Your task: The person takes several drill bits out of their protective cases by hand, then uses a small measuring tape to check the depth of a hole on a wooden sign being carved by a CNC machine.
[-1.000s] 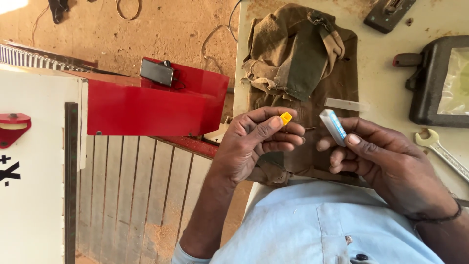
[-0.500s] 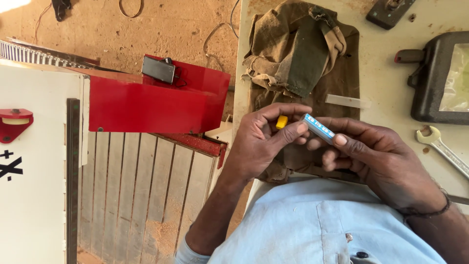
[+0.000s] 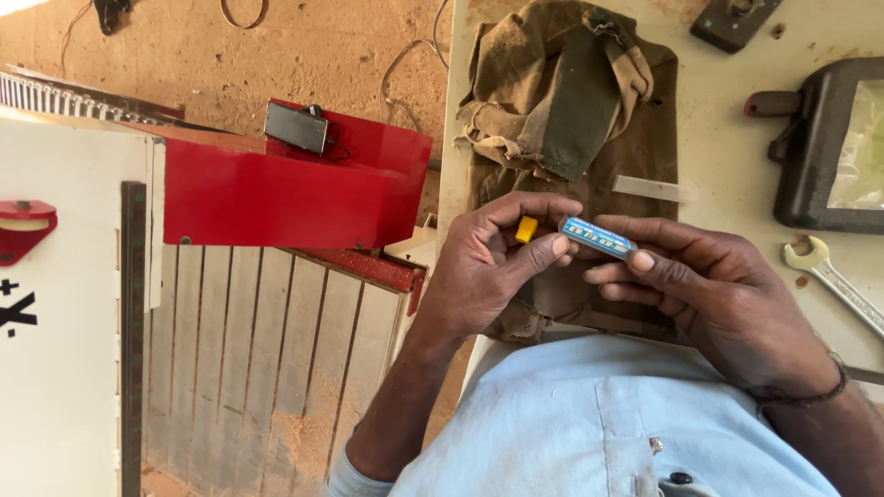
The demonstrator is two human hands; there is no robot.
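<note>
While the person is leaning over the white table [image 3: 737, 175], both hands are meeting in the middle of the picture. The left hand [image 3: 483, 267] is curling its fingers around a small yellow piece [image 3: 526, 229], which is peeking out between the bent fingers and the palm. The left thumb [image 3: 539, 255] is also pressing on one end of a little blue box [image 3: 597, 236]. The right hand [image 3: 709, 290] is holding the other end of that blue box, with its pointing finger lying on top and its thumb pushing from below. So both hands are closed around small things, and the box is sitting between them, tilted a bit.

Under the hands, an old brown cloth bag [image 3: 571, 110] is lying on the table, all crumpled up. A flat clear strip [image 3: 654, 189] is resting just beside the bag. A shiny wrench [image 3: 833, 281] is lying near the right wrist. A dark mask with a window [image 3: 833, 147] is sitting at the table's far right. Off to the left, a red metal box [image 3: 276, 193] is standing beside the table, with a small black block [image 3: 296, 127] on top of it. A white board [image 3: 64, 322] is filling the left side. The sandy floor [image 3: 304, 55] is showing behind.
</note>
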